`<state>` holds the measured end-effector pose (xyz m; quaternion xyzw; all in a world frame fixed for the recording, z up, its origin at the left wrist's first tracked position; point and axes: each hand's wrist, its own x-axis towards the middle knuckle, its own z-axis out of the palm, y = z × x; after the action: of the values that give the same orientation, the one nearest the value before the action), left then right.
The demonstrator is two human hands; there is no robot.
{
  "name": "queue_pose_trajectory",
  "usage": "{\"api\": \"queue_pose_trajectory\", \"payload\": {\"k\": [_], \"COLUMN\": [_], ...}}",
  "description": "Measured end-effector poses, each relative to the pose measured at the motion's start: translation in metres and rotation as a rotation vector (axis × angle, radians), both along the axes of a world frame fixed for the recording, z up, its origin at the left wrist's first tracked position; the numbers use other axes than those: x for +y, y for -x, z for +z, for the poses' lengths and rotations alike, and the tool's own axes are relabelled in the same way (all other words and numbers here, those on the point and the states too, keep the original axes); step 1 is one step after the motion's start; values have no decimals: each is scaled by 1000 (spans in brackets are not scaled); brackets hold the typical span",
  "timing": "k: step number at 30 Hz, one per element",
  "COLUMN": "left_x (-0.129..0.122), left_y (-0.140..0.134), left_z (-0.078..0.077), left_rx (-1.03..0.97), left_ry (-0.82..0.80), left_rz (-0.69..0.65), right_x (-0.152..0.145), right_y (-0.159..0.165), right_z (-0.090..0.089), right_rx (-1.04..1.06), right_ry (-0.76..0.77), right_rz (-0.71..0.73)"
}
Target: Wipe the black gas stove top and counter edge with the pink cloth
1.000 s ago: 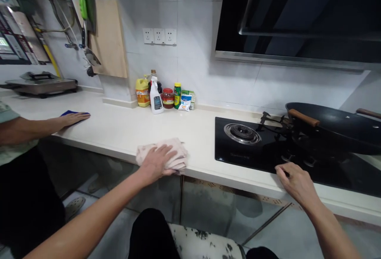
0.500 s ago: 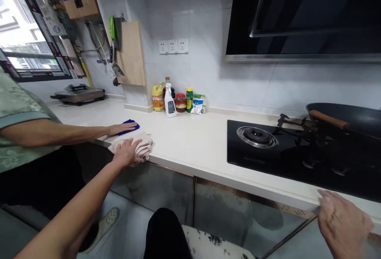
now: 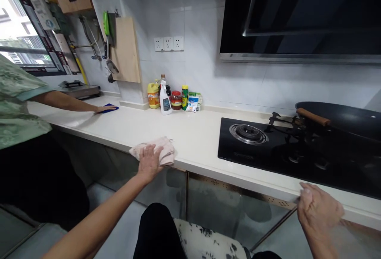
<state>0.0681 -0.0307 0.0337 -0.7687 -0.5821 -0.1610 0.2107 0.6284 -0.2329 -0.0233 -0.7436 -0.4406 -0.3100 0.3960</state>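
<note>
- Cloth [image 3: 166,154] lies crumpled at the front edge of the counter [image 3: 196,138], under my spread left hand [image 3: 149,164], seemingly so the palm presses evenly.
- My right hand [image 3: 321,207] looks curled by that edge near the stove [image 3: 253,150], perhaps for support; blur leaves me unable to tell whether it grips.
- My fingers hide some cloth; the frame crops the co-worker [image 3: 24,104].
</note>
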Motion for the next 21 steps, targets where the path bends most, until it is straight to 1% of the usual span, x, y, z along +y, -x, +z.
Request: {"api": "queue_pose_trajectory", "payload": {"k": [3, 6, 9, 12, 14, 17, 19, 21], "left_x": [-20, -37, -53, -67, -77, -93, -104, -116], "left_y": [-51, -104, -159, -213, -245, -289, -315, -339], "left_z": [-16, -33, -48, -58, -61, -56, -50, -44], "left_rx": [-60, -101, -95, -41, -1, 46, 65, 79], "left_ry": [-66, -95, -150, -228, -313, -412, -406, -360], "left_rz": [-105, -217, -349, -493, -558, -636, -687, -743], "right_x": [1, 3, 5, 6, 6, 5, 1, -6], "right_y": [1, -1, -6, -7, -5, 1, 5, 12], "right_z": [-2, -5, -8, -11, -11, -6, 2, 14], "right_rx": [-63, -89, -92, -84, -71, -26, 45, 174], "right_ry": [-14, -34, -48, -63, -65, -65, -48, -24], "right_rz": [-46, -48, -48, -38, -26, -9, 24, 93]}}
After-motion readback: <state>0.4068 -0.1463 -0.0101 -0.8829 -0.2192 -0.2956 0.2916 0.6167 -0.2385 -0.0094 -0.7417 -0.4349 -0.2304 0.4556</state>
